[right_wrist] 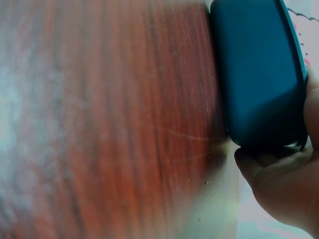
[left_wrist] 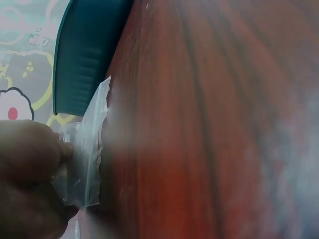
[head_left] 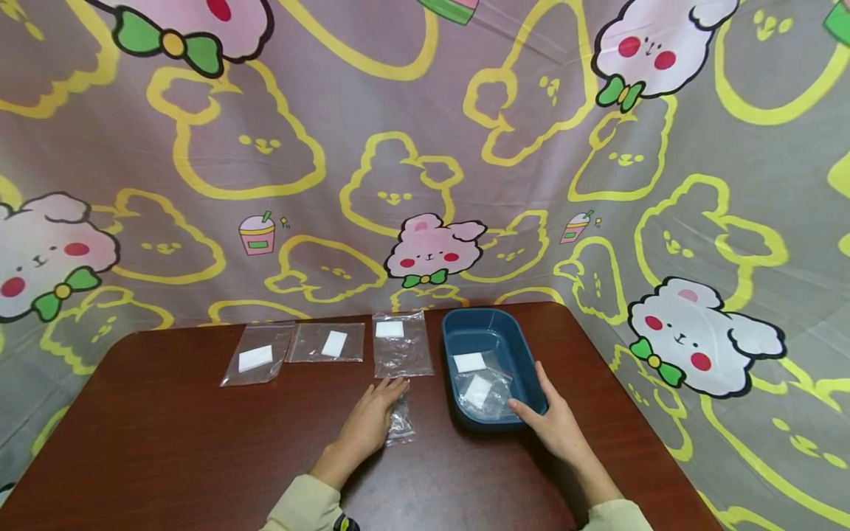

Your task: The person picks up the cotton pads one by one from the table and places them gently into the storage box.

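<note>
My left hand (head_left: 372, 419) holds a small clear zip bag (head_left: 401, 422) at its left side, over the table. In the left wrist view the thumb and a finger lie at the clear bag (left_wrist: 89, 154), whose far edge shows above the wood. Much of that bag is hidden under the hand. My right hand (head_left: 556, 424) grips the near right corner of a dark blue plastic basin (head_left: 533, 369), thumb at the near rim and fingers along the right side. Inside the basin lie clear bags (head_left: 494, 387) with two white rectangles.
Along the back of the brown table (head_left: 199, 442) lie three flat clear bags, each with a white rectangle: a left bag (head_left: 268, 372), a middle bag (head_left: 308, 343) and a right bag (head_left: 401, 358) beside the basin. A patterned cloth (head_left: 305, 214) hangs behind and to the sides.
</note>
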The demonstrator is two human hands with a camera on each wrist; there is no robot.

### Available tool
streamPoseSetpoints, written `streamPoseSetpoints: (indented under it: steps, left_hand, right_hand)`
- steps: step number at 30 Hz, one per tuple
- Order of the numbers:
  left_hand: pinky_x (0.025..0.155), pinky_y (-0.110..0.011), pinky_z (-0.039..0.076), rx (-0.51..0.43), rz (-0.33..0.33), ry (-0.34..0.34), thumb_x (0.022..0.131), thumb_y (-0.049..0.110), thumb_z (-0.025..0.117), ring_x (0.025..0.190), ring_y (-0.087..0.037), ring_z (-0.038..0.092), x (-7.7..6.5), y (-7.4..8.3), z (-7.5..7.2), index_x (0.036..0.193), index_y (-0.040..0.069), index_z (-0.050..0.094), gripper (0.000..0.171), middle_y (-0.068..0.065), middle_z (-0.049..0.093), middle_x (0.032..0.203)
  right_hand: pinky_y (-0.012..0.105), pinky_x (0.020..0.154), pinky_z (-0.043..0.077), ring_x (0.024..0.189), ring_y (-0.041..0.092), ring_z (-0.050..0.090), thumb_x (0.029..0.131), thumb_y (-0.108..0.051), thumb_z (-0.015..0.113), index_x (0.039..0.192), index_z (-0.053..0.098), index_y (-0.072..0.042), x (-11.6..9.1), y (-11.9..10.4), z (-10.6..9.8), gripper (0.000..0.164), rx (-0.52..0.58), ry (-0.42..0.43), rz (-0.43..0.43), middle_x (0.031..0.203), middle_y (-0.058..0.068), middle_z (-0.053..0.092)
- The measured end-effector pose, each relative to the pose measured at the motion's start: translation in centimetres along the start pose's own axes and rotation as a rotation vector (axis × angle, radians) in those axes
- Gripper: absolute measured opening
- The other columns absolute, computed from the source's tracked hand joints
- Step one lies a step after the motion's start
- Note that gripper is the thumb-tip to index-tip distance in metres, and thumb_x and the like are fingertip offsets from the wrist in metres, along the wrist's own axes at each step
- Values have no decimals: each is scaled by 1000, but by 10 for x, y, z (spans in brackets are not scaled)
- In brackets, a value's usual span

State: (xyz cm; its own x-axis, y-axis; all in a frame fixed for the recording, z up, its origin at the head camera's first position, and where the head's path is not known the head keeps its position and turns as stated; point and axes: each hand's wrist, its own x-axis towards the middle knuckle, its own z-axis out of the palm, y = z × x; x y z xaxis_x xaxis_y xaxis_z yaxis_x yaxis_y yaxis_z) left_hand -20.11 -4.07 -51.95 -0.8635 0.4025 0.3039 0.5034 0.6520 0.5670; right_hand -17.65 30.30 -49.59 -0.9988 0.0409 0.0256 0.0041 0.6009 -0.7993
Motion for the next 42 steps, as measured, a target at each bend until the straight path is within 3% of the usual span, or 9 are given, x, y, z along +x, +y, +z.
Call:
streamPoseSetpoints:
  steps: [6,16,42]
  left_hand:
    - [110,-62,34,31,10,18,86,-18,51,131,-47,49,0,-2,-6,135,-5,60,51,-22,57,139]
    - [110,-62,34,57,9,37,93,-12,52,132,-46,48,9,-1,-25,136,-3,60,44,-21,58,139]
    - [111,-59,34,165,17,92,98,-6,53,133,-42,49,31,7,-68,139,2,59,42,-19,57,141]
  right_hand:
    - [63,117,21,149,41,20,90,-46,74,163,12,-13,0,1,0,101,-3,3,-3,166,17,17]
    - [63,116,21,149,41,20,91,-46,73,163,11,-14,1,3,1,100,-9,-3,-5,166,17,16]
    - [63,116,21,149,41,19,90,-44,75,162,14,-10,1,3,2,100,5,7,-21,165,18,17]
